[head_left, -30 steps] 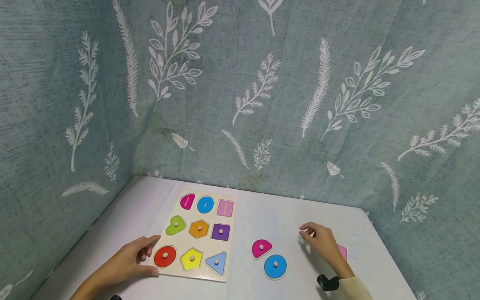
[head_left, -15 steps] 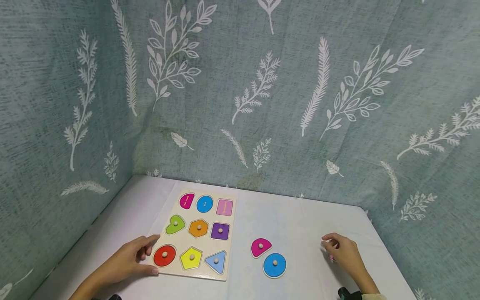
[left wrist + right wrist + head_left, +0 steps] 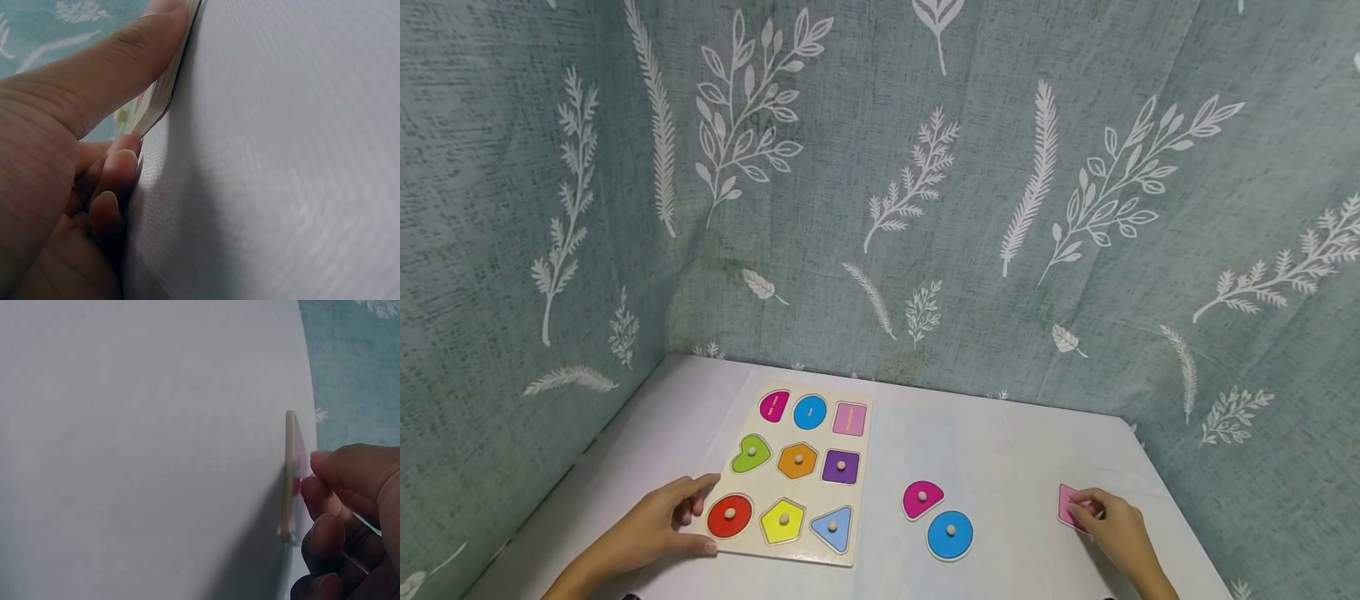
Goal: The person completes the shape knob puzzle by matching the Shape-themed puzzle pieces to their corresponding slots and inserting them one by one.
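A wooden peg puzzle board (image 3: pixel 752 487) lies flat at the left of the table in the head view. My left hand (image 3: pixel 658 517) holds its near left corner, thumb along the front edge and index finger at the left side. In the left wrist view the thumb (image 3: pixel 119 65) rests against the board's edge (image 3: pixel 164 94), the other fingers curled below. Over at the right, my right hand (image 3: pixel 1116 529) pinches at the middle of a pink square puzzle piece (image 3: pixel 1065 505). The right wrist view has this pink piece (image 3: pixel 299 450) edge-on, thumb and index fingertips at its centre; its knob is mostly hidden.
Between board and right hand lie a magenta half-round piece (image 3: pixel 917 504) and a blue round piece (image 3: pixel 940 543), both with knobs. The board's top row has three recesses without knobbed pieces; several knobbed pieces fill the other rows. Patterned fabric (image 3: pixel 962 317) hangs behind the table.
My right hand has moved rightward and down to the pink square piece, and its fingertips have closed at the piece's middle. The left hand and the board have stayed put.
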`<action>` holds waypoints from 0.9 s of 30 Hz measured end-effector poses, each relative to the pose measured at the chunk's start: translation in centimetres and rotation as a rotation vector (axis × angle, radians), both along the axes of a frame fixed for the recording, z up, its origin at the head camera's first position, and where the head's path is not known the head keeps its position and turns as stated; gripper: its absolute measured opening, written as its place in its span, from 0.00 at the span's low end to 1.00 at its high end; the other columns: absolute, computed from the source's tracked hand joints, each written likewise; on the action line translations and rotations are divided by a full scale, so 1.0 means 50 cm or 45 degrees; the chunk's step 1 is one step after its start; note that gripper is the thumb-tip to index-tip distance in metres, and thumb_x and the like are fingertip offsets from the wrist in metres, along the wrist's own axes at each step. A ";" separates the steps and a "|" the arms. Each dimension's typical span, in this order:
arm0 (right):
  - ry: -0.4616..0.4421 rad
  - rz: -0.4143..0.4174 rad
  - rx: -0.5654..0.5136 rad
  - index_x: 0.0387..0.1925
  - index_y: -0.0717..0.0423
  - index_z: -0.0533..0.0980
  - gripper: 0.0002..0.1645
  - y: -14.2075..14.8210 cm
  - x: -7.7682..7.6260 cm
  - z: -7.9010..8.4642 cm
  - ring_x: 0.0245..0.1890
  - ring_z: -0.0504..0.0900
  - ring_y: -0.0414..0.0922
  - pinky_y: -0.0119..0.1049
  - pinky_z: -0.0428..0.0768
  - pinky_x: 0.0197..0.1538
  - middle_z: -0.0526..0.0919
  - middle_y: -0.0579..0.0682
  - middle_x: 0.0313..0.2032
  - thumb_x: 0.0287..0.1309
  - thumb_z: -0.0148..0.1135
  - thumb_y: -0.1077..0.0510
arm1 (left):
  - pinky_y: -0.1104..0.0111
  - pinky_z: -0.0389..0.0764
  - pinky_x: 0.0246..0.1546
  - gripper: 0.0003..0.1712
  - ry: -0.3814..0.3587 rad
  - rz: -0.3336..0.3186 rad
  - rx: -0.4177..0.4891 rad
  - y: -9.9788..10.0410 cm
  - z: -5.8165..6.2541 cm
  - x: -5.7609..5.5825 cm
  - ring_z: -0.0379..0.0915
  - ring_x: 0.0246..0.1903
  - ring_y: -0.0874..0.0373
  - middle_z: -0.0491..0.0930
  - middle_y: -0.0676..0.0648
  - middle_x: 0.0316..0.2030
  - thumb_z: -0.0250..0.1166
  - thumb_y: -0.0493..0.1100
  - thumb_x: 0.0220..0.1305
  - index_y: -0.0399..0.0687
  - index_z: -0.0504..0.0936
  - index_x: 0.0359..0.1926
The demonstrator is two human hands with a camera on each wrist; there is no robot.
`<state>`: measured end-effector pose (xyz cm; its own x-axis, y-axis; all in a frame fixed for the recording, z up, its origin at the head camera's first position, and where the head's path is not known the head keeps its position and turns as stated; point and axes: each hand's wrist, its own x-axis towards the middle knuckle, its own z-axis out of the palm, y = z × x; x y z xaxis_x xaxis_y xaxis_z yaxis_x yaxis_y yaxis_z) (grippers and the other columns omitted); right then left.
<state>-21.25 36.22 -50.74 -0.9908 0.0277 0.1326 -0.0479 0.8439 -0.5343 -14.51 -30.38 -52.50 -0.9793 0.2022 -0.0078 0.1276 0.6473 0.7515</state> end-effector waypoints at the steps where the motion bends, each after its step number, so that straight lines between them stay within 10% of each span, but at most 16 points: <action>1: -0.007 0.001 -0.007 0.43 0.57 0.86 0.12 0.002 0.000 -0.001 0.28 0.75 0.37 0.33 0.72 0.30 0.80 0.42 0.27 0.62 0.72 0.54 | 0.72 0.72 0.32 0.55 0.000 0.001 -0.002 0.000 0.000 0.000 0.65 0.33 0.63 0.69 0.50 0.34 0.86 0.53 0.42 0.29 0.72 0.66; 27: -0.117 -0.129 -0.021 0.40 0.65 0.85 0.19 0.021 -0.012 -0.016 0.29 0.73 0.43 0.37 0.72 0.33 0.77 0.44 0.25 0.62 0.71 0.50 | 0.72 0.73 0.32 0.55 -0.001 -0.003 0.020 0.000 0.001 0.003 0.66 0.33 0.63 0.69 0.49 0.34 0.86 0.52 0.43 0.28 0.72 0.67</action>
<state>-21.86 37.25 -51.52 -0.9907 0.1299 0.0404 0.0869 0.8329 -0.5466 -14.36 -30.38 -52.47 -0.9789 0.2044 -0.0051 0.1287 0.6351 0.7617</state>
